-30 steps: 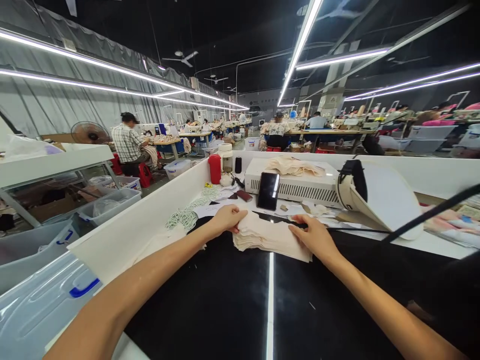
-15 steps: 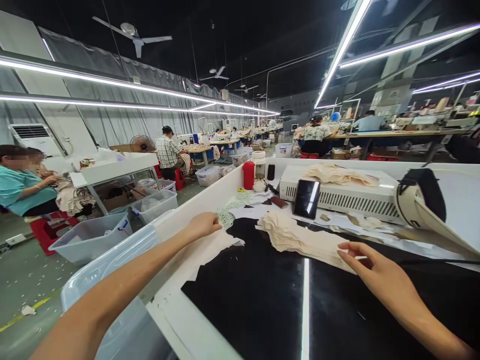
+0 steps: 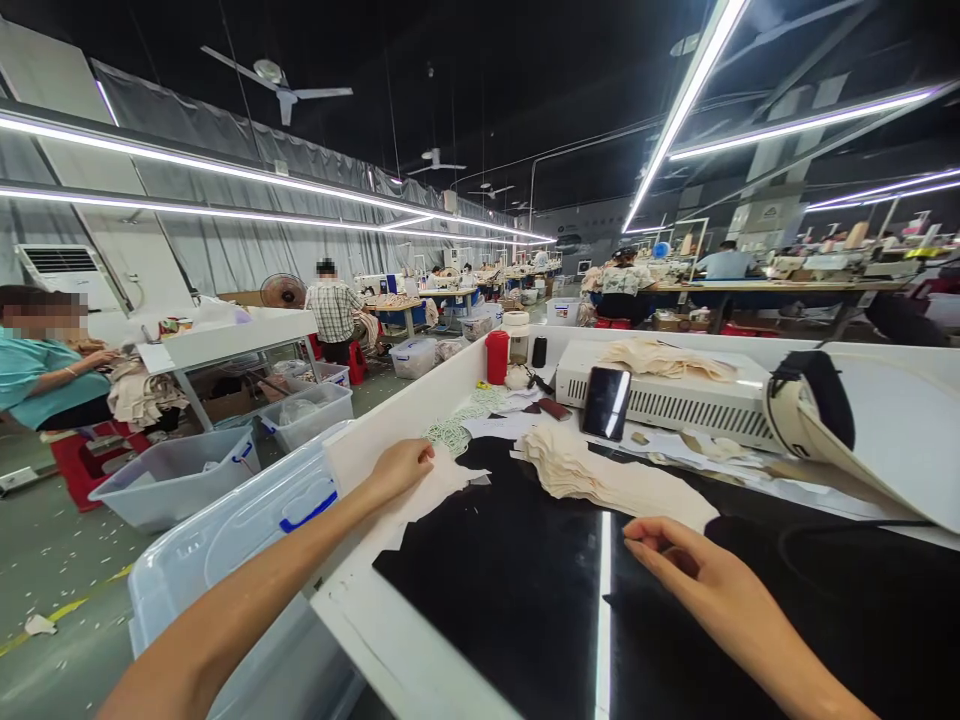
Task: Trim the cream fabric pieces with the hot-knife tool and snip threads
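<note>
Cream fanned stack of cut fabric pieces (image 3: pixel 600 475) lay between loosely curled, empty hands: left hand (image 3: pixel 401 466), right hand (image 3: pixel 690 570); no writing was legible.

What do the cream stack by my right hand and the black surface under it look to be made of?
The cream stack looks like thin cut fabric, matte: soft fanned edges, limp layers. The black surface seems a hard, glossy sheet, perhaps glass or acrylic, since it mirrors the ceiling light as a sharp line. The right hand rests on it.

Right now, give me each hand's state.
Left hand: curled on a single cream fabric piece; grip unclear.
Right hand: loosely open, empty, beside the cream fabric stack.
</note>
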Demonstrator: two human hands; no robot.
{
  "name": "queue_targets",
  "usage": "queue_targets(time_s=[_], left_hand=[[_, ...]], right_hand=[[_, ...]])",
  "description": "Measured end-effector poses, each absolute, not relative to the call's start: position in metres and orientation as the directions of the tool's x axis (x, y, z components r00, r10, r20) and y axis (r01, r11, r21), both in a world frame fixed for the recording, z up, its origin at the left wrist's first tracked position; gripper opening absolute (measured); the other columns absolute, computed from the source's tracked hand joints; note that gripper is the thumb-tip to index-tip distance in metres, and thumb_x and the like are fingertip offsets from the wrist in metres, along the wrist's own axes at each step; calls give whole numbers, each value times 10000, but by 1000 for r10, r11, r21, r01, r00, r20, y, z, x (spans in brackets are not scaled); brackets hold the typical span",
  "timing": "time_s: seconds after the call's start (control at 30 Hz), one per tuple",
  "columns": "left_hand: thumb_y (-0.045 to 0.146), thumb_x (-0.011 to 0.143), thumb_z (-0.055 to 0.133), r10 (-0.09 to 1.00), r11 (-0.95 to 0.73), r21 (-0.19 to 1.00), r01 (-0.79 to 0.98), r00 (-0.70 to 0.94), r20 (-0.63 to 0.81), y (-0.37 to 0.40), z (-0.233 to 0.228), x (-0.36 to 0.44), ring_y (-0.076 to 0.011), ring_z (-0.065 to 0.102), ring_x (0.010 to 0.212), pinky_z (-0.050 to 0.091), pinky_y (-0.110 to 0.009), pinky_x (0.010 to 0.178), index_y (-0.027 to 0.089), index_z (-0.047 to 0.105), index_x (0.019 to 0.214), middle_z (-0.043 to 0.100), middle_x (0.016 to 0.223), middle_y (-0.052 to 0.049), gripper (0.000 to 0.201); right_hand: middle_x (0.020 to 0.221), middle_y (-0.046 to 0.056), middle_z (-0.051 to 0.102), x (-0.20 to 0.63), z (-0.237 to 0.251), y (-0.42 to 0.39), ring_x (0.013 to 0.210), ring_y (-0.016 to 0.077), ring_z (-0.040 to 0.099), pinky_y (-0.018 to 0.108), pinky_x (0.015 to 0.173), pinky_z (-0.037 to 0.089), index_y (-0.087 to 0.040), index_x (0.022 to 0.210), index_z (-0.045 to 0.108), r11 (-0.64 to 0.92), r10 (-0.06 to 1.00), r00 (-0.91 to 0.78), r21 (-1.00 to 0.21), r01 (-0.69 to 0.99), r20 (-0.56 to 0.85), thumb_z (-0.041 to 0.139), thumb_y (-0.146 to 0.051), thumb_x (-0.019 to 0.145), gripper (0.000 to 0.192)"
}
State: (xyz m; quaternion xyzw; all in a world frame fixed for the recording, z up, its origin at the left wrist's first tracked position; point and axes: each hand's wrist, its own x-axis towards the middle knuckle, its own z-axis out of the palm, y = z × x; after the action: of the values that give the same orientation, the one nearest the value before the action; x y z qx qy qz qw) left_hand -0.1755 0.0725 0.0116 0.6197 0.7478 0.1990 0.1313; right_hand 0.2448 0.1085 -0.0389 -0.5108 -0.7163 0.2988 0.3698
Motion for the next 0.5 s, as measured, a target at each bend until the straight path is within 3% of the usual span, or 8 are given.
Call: queue_targets(time_s=[0.17,0.33,0.43,0.5], left_hand=[[246,1024,732,976,-80,613,786,-61,207,59,33,-160,-240,741,1098,591,-376,1087,217,802,1130,780,1065,-22,130],[300,915,706,973,-222,758,614,84,217,39,47,-123,-181,661,869,543,-284,845,214,798,1153,700,950,-5,269],[372,909,737,964,-252,823,508,207,168,27,49,-96,-160,625,813,502,-263,757,203,790,1191,670,930,-8,333],[412,905,761,947,-259,862,436,291,138,20,48,-79,-154,611,803,484,-258,741,201,782,1197,653,915,-5,361]], right_hand=[[787,49,765,223,-29,82,735,286,656,413,697,518,-310,896,827,284,939,-311,-847,449,150,705,-721,779,444],[964,59,807,201,-27,64,783,261,664,393,727,531,-294,1062,836,236,931,-349,-905,354,107,764,-747,799,529],[1243,105,826,191,-28,55,989,298,731,391,819,587,-283,1311,818,146,915,-400,-970,193,58,899,-769,758,741],[1304,123,833,185,-29,47,1129,329,752,407,924,621,-269,1349,824,110,885,-464,-988,111,46,926,-798,766,794]])
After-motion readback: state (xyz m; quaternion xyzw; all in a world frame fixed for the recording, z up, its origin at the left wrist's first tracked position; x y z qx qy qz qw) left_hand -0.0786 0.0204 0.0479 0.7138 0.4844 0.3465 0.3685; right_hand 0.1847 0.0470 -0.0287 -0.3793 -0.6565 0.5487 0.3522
